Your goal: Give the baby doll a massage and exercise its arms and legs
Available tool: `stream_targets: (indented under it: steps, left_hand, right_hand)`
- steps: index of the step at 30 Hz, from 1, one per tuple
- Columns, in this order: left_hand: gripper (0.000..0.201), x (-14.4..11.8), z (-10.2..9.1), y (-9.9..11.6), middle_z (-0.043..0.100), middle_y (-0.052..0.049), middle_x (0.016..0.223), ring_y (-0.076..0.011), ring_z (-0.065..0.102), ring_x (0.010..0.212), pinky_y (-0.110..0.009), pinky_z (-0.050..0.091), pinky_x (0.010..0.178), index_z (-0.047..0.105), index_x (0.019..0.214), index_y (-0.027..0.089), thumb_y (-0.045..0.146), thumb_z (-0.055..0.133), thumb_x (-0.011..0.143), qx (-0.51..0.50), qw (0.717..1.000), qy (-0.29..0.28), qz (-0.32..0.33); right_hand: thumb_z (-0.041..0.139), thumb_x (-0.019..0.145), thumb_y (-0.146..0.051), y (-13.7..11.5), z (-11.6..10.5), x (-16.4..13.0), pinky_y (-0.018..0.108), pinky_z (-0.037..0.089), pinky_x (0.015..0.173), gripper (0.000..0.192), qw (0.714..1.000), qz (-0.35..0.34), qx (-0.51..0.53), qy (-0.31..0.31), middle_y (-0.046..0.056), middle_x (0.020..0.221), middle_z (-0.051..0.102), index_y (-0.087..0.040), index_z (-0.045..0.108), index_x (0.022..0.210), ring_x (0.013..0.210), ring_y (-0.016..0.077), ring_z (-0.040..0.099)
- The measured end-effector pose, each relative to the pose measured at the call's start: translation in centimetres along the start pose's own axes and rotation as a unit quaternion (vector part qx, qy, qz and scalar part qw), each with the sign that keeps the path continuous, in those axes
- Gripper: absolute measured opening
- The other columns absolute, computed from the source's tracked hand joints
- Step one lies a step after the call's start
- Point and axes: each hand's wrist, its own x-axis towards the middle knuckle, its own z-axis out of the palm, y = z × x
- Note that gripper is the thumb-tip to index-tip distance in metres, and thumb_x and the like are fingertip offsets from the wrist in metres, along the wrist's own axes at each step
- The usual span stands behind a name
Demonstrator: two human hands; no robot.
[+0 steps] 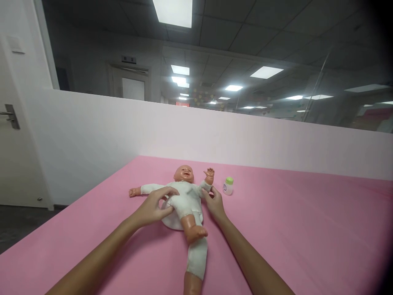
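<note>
In the head view we see a baby doll [186,196] lying on its back at the centre of the frame, on a pink table [291,229] that fills the lower half. Its head points toward the white partition wall [215,131] behind, one leg is bent up with a bare foot, and the other leg stretches toward the bottom edge.

Our left hand [152,208] comes in from the lower left and lies over the doll's hip and belly. Its fingers [167,191] are spread and curved onto the white cloth of the suit, pressing or lightly gripping it; we cannot tell whether they pinch a fold. Our right hand [215,201] comes from the lower right and touches the doll's side just below its raised arm, fingers loosely curled against the sleeve and closed round nothing that we can make out.

A white round pad [172,221], perhaps a nappy, shows under the doll's hips, partly hidden by the left hand. We judge the work to be at an early or middle stage: the doll is laid out and clothed, and the pad sits beneath it but is not folded up over it. A small bottle with a green cap [228,186] stands upright just right of the doll's raised hand, untouched.
</note>
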Motion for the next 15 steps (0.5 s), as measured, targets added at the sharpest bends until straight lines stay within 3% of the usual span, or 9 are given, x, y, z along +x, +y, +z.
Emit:
stream_targets:
  steps: [3, 7, 15]
  left_hand:
    - [0.047, 0.0, 0.7, -0.4, 0.068, -0.005, 0.129, -0.0251, 0.062, 0.115, -0.035, 0.051, 0.094, 0.062, 0.129, 0.026, 0.016, 0.058, 0.083, 0.008, 1.000, 0.025, 0.005]
    - [0.041, 0.0, 1.2, -0.7, 0.070, -0.004, 0.120, -0.0245, 0.064, 0.109, -0.033, 0.052, 0.089, 0.064, 0.124, 0.025, 0.017, 0.057, 0.085, 0.021, 0.998, 0.051, -0.002]
    - [0.046, -0.2, -0.2, -0.1, 0.066, -0.006, 0.125, -0.0243, 0.063, 0.105, -0.034, 0.052, 0.088, 0.064, 0.128, 0.025, 0.015, 0.050, 0.086, 0.054, 0.998, -0.019, 0.030]
  right_hand:
    - [0.067, 0.085, -0.038, -0.4, 0.1, -0.4, 0.038, 0.052, 0.084, 0.025, 0.998, -0.042, -0.032, -0.043, 0.008, 0.106, 0.073, -0.022, 0.074, 0.102, 0.102, 0.0279, 0.065]
    - [0.067, 0.084, -0.034, -0.3, -0.1, -0.5, 0.039, 0.052, 0.089, 0.027, 0.994, -0.065, -0.050, -0.072, 0.007, 0.117, 0.072, -0.027, 0.075, 0.109, 0.112, 0.0285, 0.063]
    - [0.069, 0.083, -0.040, 0.6, -0.4, 0.4, 0.038, 0.053, 0.084, 0.034, 0.999, -0.001, 0.006, -0.047, 0.010, 0.111, 0.074, -0.019, 0.072, 0.110, 0.105, 0.0307, 0.066]
